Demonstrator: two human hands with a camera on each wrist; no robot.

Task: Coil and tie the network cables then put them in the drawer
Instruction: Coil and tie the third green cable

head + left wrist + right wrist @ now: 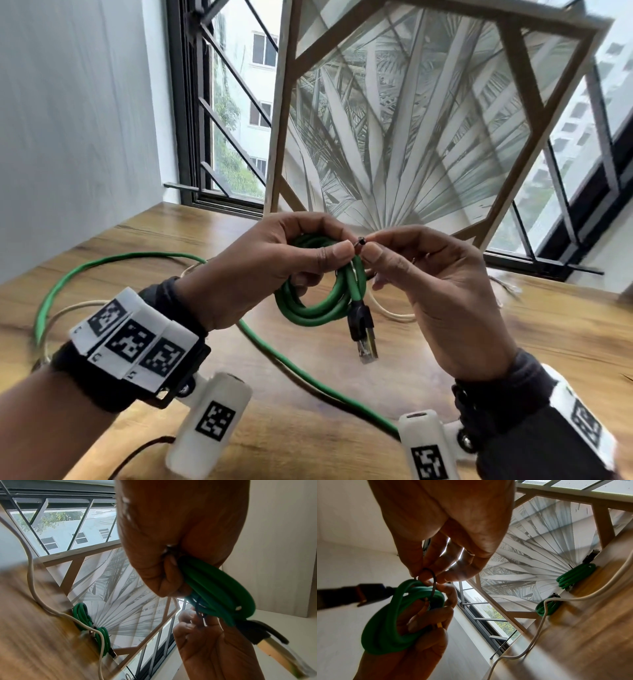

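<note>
My left hand (329,255) grips a coiled green network cable (318,305) above the wooden table (548,342). The coil's black-booted plug (363,337) hangs down from it. My right hand (371,249) pinches a thin black tie (361,241) at the top of the coil, thumb tip close to my left thumb. In the right wrist view the tie (434,584) loops over the coil (385,622), between my right hand's fingertips (426,573) and the left hand (412,649). In the left wrist view the coil (223,595) sticks out of my left hand's curled fingers (163,582).
A loose green cable (102,265) and a white cable (58,311) trail over the table. Two tied green coils (576,576) (546,607) lie at the foot of a framed palm-leaf panel (411,120) that leans on the window. A white wall stands at the left.
</note>
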